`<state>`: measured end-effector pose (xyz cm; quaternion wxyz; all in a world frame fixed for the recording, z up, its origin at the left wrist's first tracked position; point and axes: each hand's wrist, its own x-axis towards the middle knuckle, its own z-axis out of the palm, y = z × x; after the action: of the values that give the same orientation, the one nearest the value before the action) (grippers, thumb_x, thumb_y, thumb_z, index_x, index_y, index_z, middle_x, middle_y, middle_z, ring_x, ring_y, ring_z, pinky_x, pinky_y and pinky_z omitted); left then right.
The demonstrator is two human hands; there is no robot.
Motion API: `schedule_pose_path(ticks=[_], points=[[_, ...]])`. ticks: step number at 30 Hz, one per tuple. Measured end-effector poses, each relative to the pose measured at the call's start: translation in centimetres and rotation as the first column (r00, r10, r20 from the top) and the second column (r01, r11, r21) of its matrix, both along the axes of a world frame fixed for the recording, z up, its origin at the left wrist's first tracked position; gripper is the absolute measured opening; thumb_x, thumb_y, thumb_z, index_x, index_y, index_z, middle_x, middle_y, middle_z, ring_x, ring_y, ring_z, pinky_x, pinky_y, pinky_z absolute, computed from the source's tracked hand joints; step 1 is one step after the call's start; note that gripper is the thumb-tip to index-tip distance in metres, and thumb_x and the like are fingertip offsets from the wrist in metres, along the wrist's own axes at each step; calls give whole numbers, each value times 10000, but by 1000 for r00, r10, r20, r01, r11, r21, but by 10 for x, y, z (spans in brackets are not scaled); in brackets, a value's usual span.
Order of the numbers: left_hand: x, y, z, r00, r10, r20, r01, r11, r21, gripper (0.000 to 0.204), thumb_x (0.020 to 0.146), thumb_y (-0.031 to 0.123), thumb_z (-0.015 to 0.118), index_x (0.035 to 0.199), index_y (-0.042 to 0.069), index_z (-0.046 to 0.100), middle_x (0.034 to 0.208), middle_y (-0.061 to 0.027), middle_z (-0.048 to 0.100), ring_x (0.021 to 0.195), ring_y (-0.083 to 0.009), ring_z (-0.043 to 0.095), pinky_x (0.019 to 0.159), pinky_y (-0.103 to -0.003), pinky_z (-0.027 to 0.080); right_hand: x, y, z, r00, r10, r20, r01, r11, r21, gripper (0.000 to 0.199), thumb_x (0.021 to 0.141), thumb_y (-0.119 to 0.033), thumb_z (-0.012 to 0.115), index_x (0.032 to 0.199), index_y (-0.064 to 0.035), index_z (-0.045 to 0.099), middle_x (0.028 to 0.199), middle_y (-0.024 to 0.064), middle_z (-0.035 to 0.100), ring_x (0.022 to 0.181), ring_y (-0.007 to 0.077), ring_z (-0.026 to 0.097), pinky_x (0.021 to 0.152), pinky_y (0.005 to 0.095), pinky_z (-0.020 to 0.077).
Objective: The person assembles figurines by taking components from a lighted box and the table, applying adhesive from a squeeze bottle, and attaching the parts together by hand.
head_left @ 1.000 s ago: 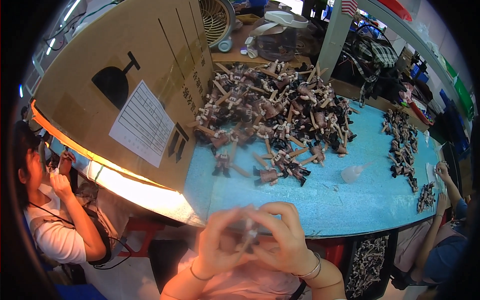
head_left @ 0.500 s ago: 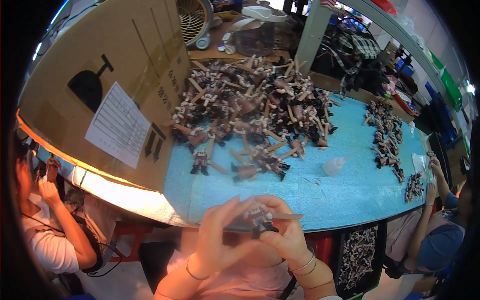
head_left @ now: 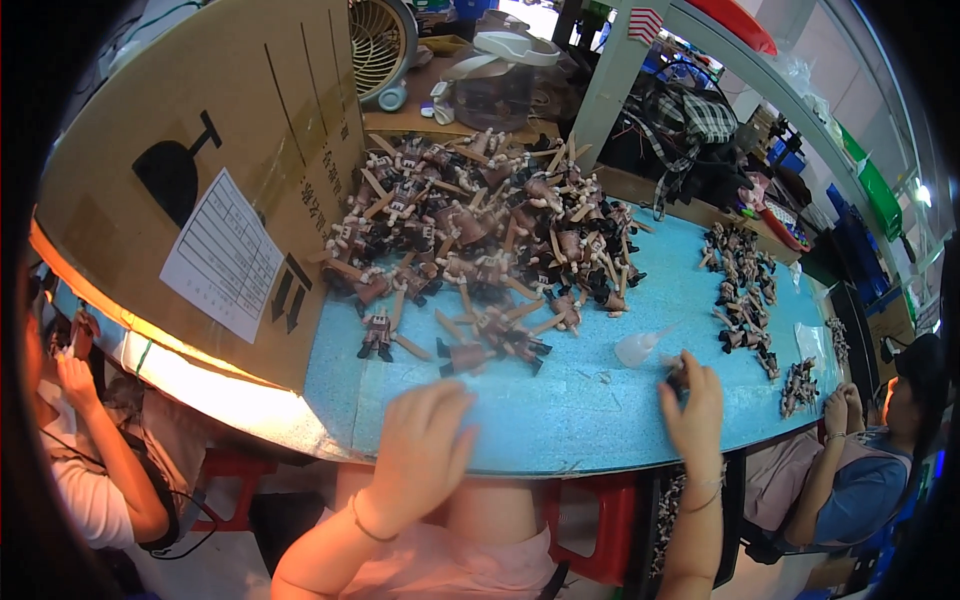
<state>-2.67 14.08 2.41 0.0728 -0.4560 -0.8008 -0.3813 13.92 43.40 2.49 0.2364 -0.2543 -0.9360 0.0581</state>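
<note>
My left hand reaches over the near part of the blue table, smeared by motion, fingers stretched and apart with nothing seen in them. Just beyond it lie several small figurines in brown and black, each with a flat tan wooden-looking blade. They form the front of a large figurine pile. Farther right, my right hand pinches a small dark figurine, mostly hidden by the fingers. Close to its fingertips stands a white translucent squeeze bottle with a thin nozzle.
A large cardboard box walls off the left side. Another row of figurines runs along the right. Below the table edge are a black tray and a red stool. Co-workers sit at left and right. A fan stands behind.
My hands, together around a figurine before, have parted. The left has moved forward toward the pile; the right has gone right, beside the squeeze bottle, with a figurine. The view has shifted slightly.
</note>
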Motion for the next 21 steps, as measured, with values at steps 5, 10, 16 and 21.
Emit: schedule_pose_path(ticks=[5, 10, 16, 21], points=[[-26, 21, 18, 976, 161, -149, -166, 986, -25, 301, 746, 66, 625, 1025, -8, 540, 1064, -132, 510, 980, -311, 477, 841, -380, 361, 11, 80, 9, 963, -237, 127, 185, 927, 325, 490, 738, -99, 640, 1191, -2, 477, 929, 162, 524, 849, 322, 509, 727, 406, 408], [-37, 31, -4, 898, 321, -300, -362, 928, -91, 374, 729, 163, 670, 1017, -26, 525, 1061, -140, 498, 1009, -305, 460, 853, -405, 337, -13, 35, 36, 978, -203, -54, 204, 860, 467, 473, 751, -73, 608, 1192, 25, 470, 1023, 178, 529, 930, 343, 506, 792, 431, 393], [-5, 15, -8, 933, 253, -255, -270, 962, -36, 379, 703, 236, 702, 963, 20, 528, 1063, -119, 507, 995, -280, 467, 832, -387, 329, -49, -23, 17, 980, 131, -153, -169, 946, -275, 488, 757, -164, 677, 1149, 49, 479, 1009, 177, 548, 873, 280, 547, 757, 355, 445], [6, 4, -6, 990, 133, -44, -133, 991, 12, 338, 691, 191, 721, 940, 53, 540, 962, -84, 569, 912, -260, 510, 798, -368, 343, -54, -10, 2, 990, 34, -137, -92, 893, -441, 374, 774, -143, 668, 1062, 42, 517, 975, 160, 580, 820, 255, 577, 737, 330, 460]])
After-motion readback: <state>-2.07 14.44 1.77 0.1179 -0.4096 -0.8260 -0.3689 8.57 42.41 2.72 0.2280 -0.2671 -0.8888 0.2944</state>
